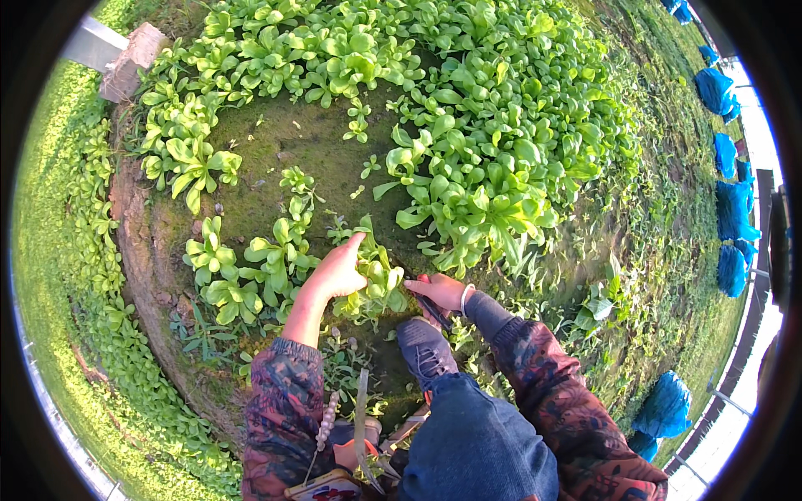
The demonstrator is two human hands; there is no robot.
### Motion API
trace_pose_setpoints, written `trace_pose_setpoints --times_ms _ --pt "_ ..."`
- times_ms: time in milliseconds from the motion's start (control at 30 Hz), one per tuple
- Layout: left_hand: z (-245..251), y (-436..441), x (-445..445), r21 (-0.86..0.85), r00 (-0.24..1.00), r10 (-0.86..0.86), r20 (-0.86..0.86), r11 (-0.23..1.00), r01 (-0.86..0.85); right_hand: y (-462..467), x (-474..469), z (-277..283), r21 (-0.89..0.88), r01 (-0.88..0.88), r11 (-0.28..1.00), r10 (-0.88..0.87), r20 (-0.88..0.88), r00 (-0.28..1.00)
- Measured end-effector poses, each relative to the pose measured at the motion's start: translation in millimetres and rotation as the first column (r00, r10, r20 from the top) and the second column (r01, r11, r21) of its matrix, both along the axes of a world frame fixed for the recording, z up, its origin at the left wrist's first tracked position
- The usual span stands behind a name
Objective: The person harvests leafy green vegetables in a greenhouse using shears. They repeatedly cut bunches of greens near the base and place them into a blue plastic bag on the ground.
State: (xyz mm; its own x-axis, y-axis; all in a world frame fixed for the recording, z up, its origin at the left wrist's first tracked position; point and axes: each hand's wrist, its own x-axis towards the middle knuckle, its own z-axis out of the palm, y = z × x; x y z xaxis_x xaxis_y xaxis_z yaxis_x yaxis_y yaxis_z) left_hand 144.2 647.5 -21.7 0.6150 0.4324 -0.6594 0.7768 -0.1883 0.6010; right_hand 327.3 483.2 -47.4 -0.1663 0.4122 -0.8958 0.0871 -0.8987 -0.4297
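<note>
My left hand [338,270] is at a small clump of leafy greens [380,275] in the middle of the bed, its index finger extended over the leaves; part of the grip is hidden by foliage. Just right of that clump, my right hand [440,292] holds a dark-handled cutting tool [435,309], whose blade end is hard to make out near the stems. Uncut rosettes of the same greens [276,255] stand to the left of my left hand. A dense patch of greens [501,156] grows ahead and to the right.
My shoe [426,352] rests on the soil just below my right hand. Wilted cuttings and weeds [601,307] cover the ground at right. Blue plastic bags [664,406] line the right edge. A brick-like block [133,61] with a post stands at upper left.
</note>
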Motion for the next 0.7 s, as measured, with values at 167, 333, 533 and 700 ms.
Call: trace_pose_setpoints --times_ms 167,333,533,700 --pt "-3 1 0 -0.035 0.991 -0.027 -0.128 0.999 0.022 -9 3 12 0.039 0.120 0.992 -0.120 0.003 0.993" --pt "25 -2 -61 -0.031 0.975 0.121 0.185 0.993 -0.118 -35 14 22 0.081 0.110 0.991 -0.110 -0.009 0.994" --pt "86 -49 -80 -0.178 0.982 0.108 0.154 0.981 -0.080 -42 16 10 -0.027 -0.139 0.990 0.139 -0.031 0.990" --pt "68 -85 -40 -0.057 0.952 0.102 0.289 0.994 -0.089 -18 2 9 0.014 -0.199 0.980 0.199 0.009 0.980"
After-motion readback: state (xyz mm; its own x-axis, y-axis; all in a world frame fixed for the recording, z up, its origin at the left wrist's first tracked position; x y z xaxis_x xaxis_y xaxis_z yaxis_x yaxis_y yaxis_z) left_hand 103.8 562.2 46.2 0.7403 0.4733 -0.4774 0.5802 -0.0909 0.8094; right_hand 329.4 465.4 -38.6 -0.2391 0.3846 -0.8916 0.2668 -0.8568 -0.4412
